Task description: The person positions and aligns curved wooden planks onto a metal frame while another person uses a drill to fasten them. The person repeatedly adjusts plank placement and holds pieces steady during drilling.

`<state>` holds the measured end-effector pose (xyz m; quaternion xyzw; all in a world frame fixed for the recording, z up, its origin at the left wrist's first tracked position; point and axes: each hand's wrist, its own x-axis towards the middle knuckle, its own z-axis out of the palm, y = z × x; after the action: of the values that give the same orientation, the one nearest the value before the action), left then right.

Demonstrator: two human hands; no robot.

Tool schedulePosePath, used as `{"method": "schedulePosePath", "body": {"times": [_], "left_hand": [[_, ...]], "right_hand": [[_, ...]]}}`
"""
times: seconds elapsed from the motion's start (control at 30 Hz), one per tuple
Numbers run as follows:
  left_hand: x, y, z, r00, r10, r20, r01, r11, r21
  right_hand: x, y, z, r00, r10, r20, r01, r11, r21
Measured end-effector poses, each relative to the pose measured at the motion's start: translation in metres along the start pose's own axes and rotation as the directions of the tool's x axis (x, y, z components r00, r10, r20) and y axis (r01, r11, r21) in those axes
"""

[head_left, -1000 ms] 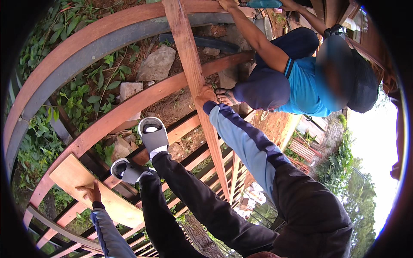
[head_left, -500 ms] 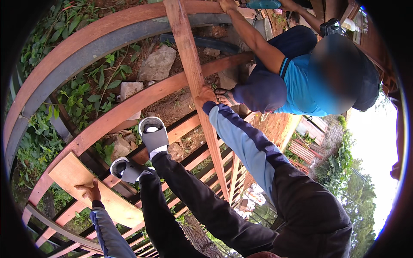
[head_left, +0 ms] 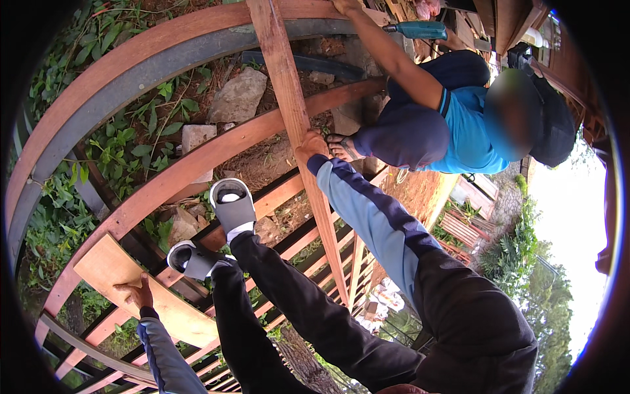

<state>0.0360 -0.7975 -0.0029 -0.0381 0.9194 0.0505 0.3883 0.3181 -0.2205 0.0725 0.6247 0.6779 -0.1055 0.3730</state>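
My right hand (head_left: 312,146) grips a long reddish wooden plank (head_left: 281,79) that runs from the top of the view down between my legs. My left hand (head_left: 134,293) rests with curled fingers on a pale short board (head_left: 108,266) lying across the curved reddish beams (head_left: 170,184) at lower left. My legs in dark trousers stretch forward, and my feet in grey slides (head_left: 231,205) rest on a beam. A crouching person in a blue shirt (head_left: 469,134) holds the same long plank at its far end with one hand (head_left: 346,6).
A teal power drill (head_left: 420,29) lies near the other person. Stones (head_left: 237,97) and green plants (head_left: 125,144) cover the ground below the frame. Wooden slats (head_left: 341,276) run under my legs, with open air and trees beyond at lower right.
The view has tilted slightly, bringing the teal drill further into sight. Both my hands stay where they were on the plank and the board.
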Motion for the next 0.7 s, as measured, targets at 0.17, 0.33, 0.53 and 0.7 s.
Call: {"method": "schedulePosePath", "body": {"times": [0.17,0.33,0.53,0.7], "left_hand": [[-0.001,0.003,-0.001,0.999,-0.027,0.02,0.027,0.999,0.018],[-0.005,0.011,-0.005,0.999,-0.04,0.025,0.039,0.998,0.047],[-0.006,0.02,-0.013,0.988,-0.115,0.104,0.107,0.991,0.075],[-0.003,0.007,-0.005,0.998,-0.043,0.042,0.043,0.999,0.01]], "right_hand": [[-0.001,0.001,0.0,0.998,-0.04,-0.039,0.04,0.999,0.017],[0.001,-0.001,-0.006,0.999,-0.02,0.046,0.019,1.0,0.016],[-0.001,-0.001,-0.005,1.0,-0.009,0.016,0.009,0.999,0.032],[0.002,0.002,0.001,1.0,-0.028,-0.01,0.028,1.0,-0.003]]}}
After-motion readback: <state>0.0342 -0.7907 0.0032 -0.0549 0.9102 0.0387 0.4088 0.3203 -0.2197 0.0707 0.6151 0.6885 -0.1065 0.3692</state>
